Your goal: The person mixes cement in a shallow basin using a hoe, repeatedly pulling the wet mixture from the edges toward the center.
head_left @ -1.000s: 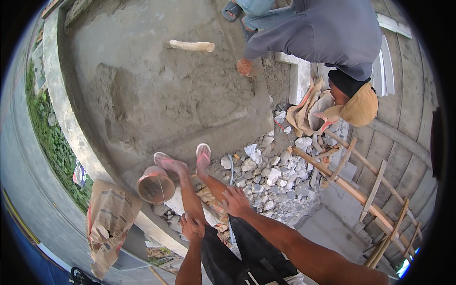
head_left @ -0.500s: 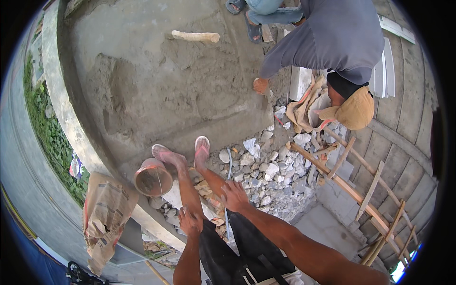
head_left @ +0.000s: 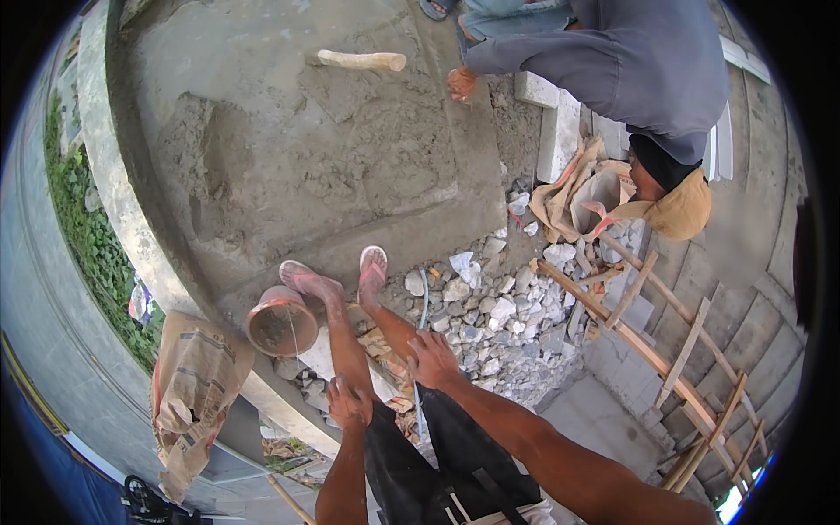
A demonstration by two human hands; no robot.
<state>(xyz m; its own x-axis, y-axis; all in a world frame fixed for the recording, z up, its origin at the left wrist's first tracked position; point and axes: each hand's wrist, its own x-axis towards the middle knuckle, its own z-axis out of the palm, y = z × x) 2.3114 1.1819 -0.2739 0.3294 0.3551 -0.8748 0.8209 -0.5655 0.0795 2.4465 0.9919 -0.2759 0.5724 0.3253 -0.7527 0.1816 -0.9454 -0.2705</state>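
My left hand [head_left: 350, 404] lies on my left knee, its fingers draped over it and holding nothing. On the other knee rests my right hand [head_left: 435, 359], fingers spread and bare. Beside my left shin stands a reddish-brown bucket [head_left: 282, 324] with a thin handle and grey residue inside. My feet, in pink-strapped sandals, are on the edge of a wet grey mortar bed [head_left: 332, 166]. A pale wooden stick [head_left: 361, 60] lies on that mortar. At the upper right a crouching co-worker in a grey shirt [head_left: 647, 70] holds a hand [head_left: 461, 84] low over the mortar's right edge.
Broken white rubble [head_left: 507, 315] spreads to the right of my legs. A wooden ladder [head_left: 639, 341] leans beyond it. Paper sacks lie by the co-worker, and another sack [head_left: 197, 376] drapes over the curved concrete wall [head_left: 131, 210] at left. A thin hose [head_left: 423, 306] runs past my knee.
The co-worker's hand has moved up and left along the mortar's edge, and their head and body have shifted right. My hands stay on my knees.
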